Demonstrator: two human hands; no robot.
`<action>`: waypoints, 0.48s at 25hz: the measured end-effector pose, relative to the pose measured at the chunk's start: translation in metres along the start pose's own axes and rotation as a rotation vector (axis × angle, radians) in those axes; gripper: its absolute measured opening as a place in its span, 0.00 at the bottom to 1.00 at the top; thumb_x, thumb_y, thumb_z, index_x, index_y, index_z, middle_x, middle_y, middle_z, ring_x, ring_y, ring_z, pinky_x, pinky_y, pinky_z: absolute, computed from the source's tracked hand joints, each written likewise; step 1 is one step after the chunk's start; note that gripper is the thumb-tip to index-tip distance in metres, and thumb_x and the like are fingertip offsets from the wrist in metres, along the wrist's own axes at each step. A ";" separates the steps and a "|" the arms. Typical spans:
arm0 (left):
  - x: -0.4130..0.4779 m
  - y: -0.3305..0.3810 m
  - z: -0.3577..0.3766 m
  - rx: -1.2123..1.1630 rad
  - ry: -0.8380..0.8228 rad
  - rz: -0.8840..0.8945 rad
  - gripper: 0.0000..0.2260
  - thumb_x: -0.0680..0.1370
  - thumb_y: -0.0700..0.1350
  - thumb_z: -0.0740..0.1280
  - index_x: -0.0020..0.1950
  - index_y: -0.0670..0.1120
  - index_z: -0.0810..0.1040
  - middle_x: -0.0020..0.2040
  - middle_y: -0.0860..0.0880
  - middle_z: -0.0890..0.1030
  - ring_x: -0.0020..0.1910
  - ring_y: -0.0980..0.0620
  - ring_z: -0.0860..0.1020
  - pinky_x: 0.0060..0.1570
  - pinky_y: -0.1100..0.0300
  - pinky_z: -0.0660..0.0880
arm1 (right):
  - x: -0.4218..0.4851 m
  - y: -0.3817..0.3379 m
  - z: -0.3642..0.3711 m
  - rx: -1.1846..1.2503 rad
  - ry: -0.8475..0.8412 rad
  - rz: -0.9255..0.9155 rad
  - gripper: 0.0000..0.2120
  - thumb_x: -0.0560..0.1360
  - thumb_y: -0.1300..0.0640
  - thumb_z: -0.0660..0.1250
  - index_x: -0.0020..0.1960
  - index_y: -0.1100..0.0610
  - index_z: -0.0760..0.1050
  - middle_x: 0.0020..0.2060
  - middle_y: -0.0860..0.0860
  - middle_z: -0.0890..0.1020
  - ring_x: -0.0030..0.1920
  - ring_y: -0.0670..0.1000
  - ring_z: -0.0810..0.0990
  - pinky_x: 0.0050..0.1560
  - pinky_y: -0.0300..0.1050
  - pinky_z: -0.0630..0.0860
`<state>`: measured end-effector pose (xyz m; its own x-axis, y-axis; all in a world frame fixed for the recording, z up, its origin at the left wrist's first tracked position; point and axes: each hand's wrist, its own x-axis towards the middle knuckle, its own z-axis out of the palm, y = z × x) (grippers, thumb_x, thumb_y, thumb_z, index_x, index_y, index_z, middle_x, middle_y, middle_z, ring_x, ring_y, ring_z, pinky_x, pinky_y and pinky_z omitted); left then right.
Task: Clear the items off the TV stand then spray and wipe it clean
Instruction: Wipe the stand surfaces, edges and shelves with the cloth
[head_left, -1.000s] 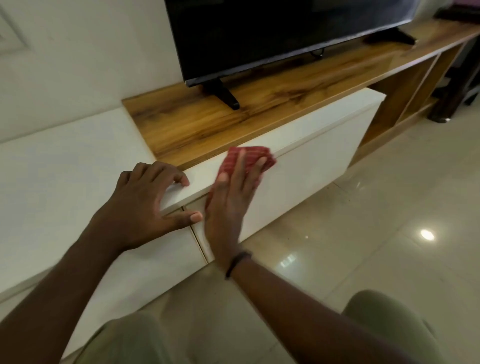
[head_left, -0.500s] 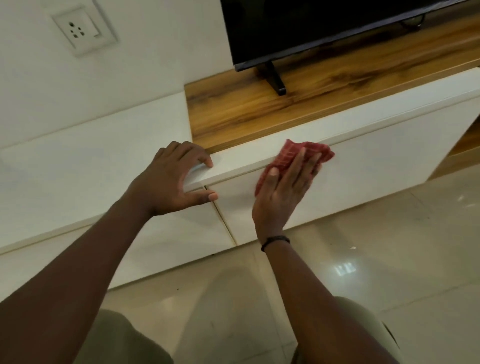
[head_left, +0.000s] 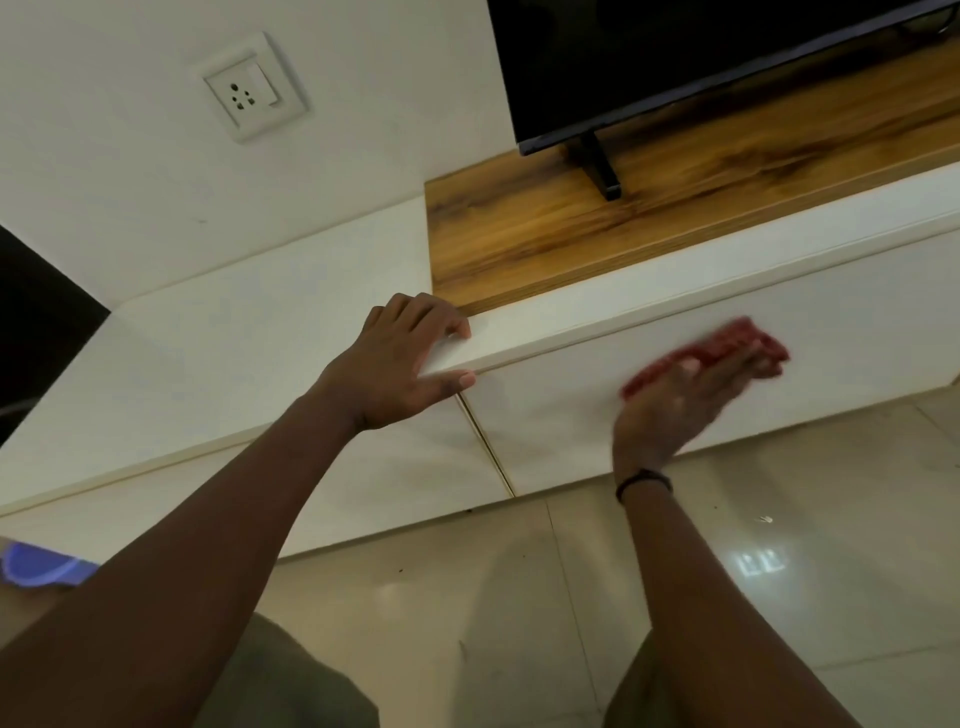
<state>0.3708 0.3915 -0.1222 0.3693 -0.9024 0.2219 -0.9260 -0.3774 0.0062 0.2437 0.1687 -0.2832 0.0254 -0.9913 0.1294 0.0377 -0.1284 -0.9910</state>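
Pressing the red cloth (head_left: 711, 349) flat against the white front panel of the TV stand (head_left: 831, 332) with the right hand (head_left: 680, 400), fingers stretched out and held together over the fabric, palm toward the panel; blurring at the fingertips and at the cloth's far end, so not telling exactly how the folds are lying. Showing the cloth mostly above and beyond the fingers, just under the stand's white front ledge. Gripping that ledge with the left hand (head_left: 400, 364), fingers curled over the top edge and thumb reaching along the underside, right beside the seam between two front panels. Wearing a dark band (head_left: 643, 480) on the right wrist. Standing on the wooden top (head_left: 519, 244), at the upper right, a black TV (head_left: 675, 62) on a slim black foot (head_left: 602, 166). Sitting on the wall at the upper left, a white wall socket (head_left: 253, 85). Gleaming below the stand, a pale tiled floor (head_left: 805, 597), catching a light reflection.
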 end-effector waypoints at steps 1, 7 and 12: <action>0.000 -0.001 0.001 0.002 -0.003 0.007 0.20 0.79 0.68 0.61 0.64 0.57 0.69 0.63 0.59 0.68 0.61 0.55 0.66 0.61 0.56 0.63 | 0.007 0.006 -0.006 0.103 0.017 0.125 0.30 0.86 0.43 0.46 0.85 0.52 0.44 0.84 0.56 0.45 0.83 0.60 0.48 0.81 0.62 0.50; 0.000 -0.002 0.002 0.029 -0.006 0.032 0.20 0.80 0.67 0.60 0.65 0.56 0.69 0.65 0.57 0.69 0.63 0.53 0.67 0.61 0.57 0.62 | -0.096 -0.022 0.021 0.030 -0.187 0.038 0.31 0.85 0.52 0.52 0.83 0.63 0.47 0.82 0.64 0.47 0.83 0.64 0.46 0.82 0.60 0.47; 0.000 -0.004 0.003 0.018 0.005 0.030 0.20 0.80 0.67 0.59 0.65 0.55 0.69 0.65 0.56 0.69 0.63 0.52 0.67 0.61 0.55 0.63 | -0.096 -0.029 0.029 -0.079 -0.262 -0.333 0.31 0.84 0.49 0.52 0.83 0.55 0.45 0.83 0.60 0.49 0.83 0.59 0.42 0.82 0.61 0.43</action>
<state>0.3742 0.3927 -0.1250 0.3406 -0.9126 0.2262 -0.9353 -0.3535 -0.0181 0.2695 0.2687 -0.2655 0.2784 -0.8554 0.4369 0.0108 -0.4520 -0.8919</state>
